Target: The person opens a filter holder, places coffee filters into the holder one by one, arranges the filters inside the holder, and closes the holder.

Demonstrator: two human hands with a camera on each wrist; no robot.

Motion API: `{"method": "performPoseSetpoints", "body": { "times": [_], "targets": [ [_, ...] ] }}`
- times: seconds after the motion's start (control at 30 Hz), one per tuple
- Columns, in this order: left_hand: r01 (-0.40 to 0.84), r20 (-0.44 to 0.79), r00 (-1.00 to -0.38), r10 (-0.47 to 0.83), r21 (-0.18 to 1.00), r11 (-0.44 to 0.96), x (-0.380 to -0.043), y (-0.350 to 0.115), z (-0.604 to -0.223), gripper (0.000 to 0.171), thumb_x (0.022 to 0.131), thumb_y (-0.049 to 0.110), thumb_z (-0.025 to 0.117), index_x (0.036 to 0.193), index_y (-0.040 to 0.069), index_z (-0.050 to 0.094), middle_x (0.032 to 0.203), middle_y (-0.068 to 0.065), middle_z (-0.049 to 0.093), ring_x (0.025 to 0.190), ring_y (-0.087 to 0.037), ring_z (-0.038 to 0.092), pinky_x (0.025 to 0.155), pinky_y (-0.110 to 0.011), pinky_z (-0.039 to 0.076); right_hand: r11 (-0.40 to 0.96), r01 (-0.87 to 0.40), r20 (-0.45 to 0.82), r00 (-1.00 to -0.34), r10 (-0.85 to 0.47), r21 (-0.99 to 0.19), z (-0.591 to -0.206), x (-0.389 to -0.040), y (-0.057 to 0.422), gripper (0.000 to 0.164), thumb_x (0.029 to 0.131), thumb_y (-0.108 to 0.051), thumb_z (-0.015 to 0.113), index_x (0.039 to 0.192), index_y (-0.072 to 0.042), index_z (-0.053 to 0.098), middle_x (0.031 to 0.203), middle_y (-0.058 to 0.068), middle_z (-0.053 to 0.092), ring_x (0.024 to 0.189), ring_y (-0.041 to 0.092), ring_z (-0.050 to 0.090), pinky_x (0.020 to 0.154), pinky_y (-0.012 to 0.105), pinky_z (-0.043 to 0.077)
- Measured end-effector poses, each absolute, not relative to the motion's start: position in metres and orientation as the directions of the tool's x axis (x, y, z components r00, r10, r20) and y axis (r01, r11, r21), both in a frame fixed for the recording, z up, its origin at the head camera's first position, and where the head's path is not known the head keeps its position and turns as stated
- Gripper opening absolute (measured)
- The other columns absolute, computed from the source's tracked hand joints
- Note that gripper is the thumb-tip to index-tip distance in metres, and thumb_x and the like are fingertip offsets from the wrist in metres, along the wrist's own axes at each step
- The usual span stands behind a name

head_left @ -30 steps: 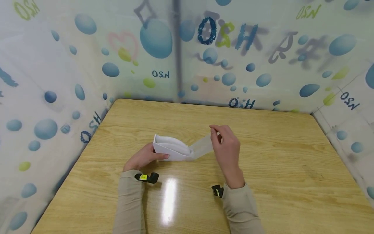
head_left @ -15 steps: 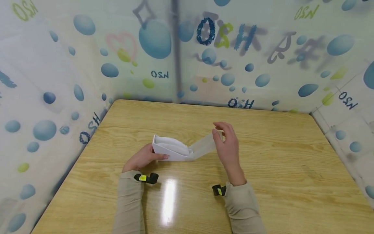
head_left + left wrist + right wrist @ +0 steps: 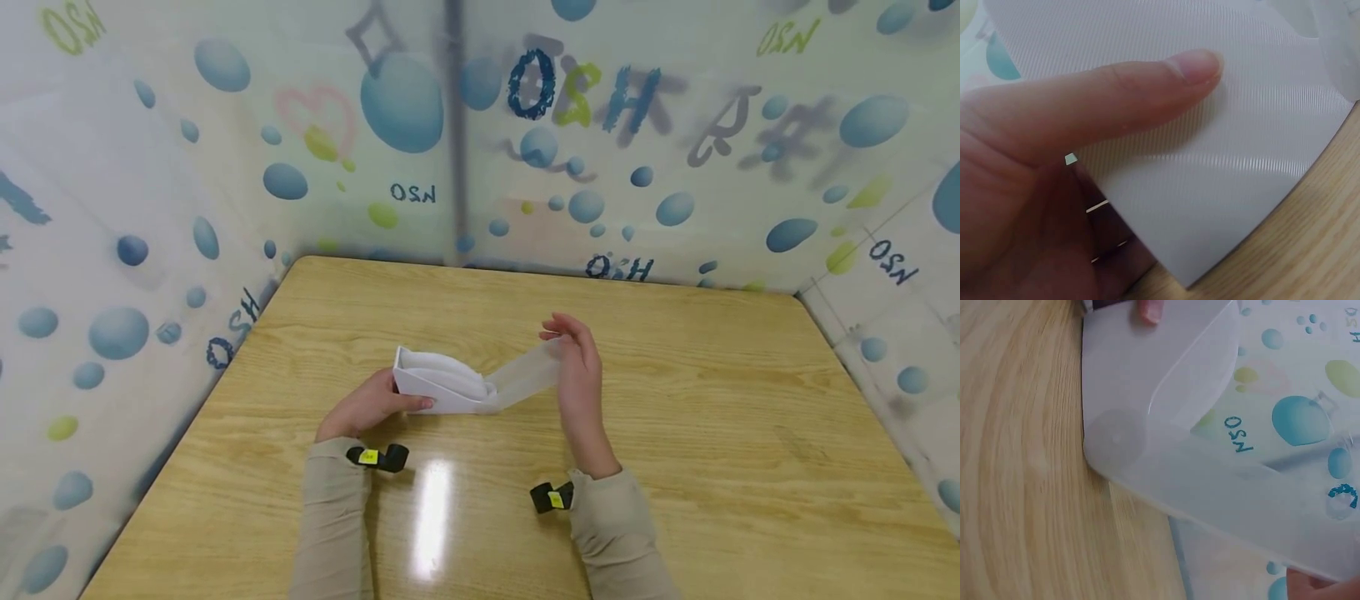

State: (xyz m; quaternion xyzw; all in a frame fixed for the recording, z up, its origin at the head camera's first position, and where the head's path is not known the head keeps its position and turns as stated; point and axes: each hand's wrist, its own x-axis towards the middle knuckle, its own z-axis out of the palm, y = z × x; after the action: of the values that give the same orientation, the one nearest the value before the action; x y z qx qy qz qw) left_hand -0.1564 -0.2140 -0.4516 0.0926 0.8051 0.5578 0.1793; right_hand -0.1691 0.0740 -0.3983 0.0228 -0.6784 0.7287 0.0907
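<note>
My left hand grips a white wedge-shaped case near the middle of the table. Its thumb presses on the case's finely ribbed side, and the other fingers go behind it, partly hidden. Curved white walls show along the case's top. A translucent flap slants up to the right from the case's low right end, where a round hub shows in the right wrist view. My right hand stands at the flap's free end, fingers extended and gently bent, palm beside the flap. Its thumb is hidden.
The wooden table reaches back to a patterned curtain with blue bubbles, which also closes off both sides. A black wrist camera sits at the left sleeve, another camera at the right one.
My right hand has let go of its pinch on the flap's end; its fingers have straightened and the hand has turned, palm toward the flap. The left hand and case stay put.
</note>
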Motion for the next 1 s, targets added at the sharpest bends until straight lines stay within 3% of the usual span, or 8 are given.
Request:
{"method": "performPoseSetpoints", "body": {
  "times": [0.13,0.33,0.5,0.73,1.0],
  "targets": [
    [-0.056,-0.19,-0.919,0.346,0.93,0.363,-0.155,-0.214,-0.452,0.051,0.075,0.034,0.076,0.118,0.017,0.056,0.114,-0.002,0.062,0.104,-0.019,0.057,0.087,-0.036,0.042,-0.228,-0.127,0.098,-0.986,0.136,-0.965,-0.399,-0.169,0.071,0.034,0.095,-0.006,0.028,0.116,-0.012,0.054,0.111,0.008,0.059,0.101,0.021,0.057,0.091,0.032,0.043],
    [-0.062,-0.193,-0.921,0.338,0.93,0.364,-0.155,-0.215,-0.453,0.051,0.074,0.035,0.076,0.118,0.018,0.057,0.114,-0.002,0.062,0.104,-0.019,0.057,0.087,-0.036,0.042,-0.394,-0.113,0.06,-0.988,0.144,-0.912,-0.402,-0.169,0.066,0.03,0.095,-0.007,0.029,0.113,-0.007,0.053,0.102,0.008,0.06,0.099,0.028,0.056,0.092,0.033,0.043],
    [-0.055,-0.19,-0.921,0.34,0.928,0.369,-0.156,-0.215,-0.452,0.051,0.074,0.037,0.076,0.118,0.018,0.057,0.114,-0.002,0.062,0.104,-0.019,0.057,0.087,-0.036,0.042,-0.434,-0.058,-0.008,-0.989,0.147,-0.899,-0.405,-0.169,0.063,0.024,0.098,-0.015,0.034,0.105,-0.011,0.056,0.094,0.004,0.062,0.105,0.036,0.051,0.097,0.035,0.036],
    [-0.066,-0.195,-0.923,0.331,0.929,0.364,-0.155,-0.215,-0.452,0.051,0.074,0.035,0.076,0.118,0.017,0.056,0.114,-0.002,0.062,0.103,-0.019,0.057,0.086,-0.036,0.043,-0.542,0.018,-0.088,-0.991,0.102,-0.84,-0.408,-0.169,0.06,0.026,0.098,-0.024,0.037,0.098,-0.01,0.059,0.097,0.011,0.06,0.105,0.032,0.05,0.097,0.036,0.035],
    [-0.066,-0.195,-0.919,0.344,0.933,0.353,-0.156,-0.214,-0.451,0.051,0.074,0.035,0.076,0.118,0.017,0.057,0.113,-0.002,0.063,0.104,-0.018,0.057,0.087,-0.035,0.042,-0.494,-0.014,-0.022,-0.997,0.067,-0.87,-0.407,-0.167,0.059,0.031,0.099,-0.037,0.038,0.1,-0.013,0.057,0.095,0.008,0.062,0.106,0.034,0.049,0.096,0.037,0.034]
  ]
}}
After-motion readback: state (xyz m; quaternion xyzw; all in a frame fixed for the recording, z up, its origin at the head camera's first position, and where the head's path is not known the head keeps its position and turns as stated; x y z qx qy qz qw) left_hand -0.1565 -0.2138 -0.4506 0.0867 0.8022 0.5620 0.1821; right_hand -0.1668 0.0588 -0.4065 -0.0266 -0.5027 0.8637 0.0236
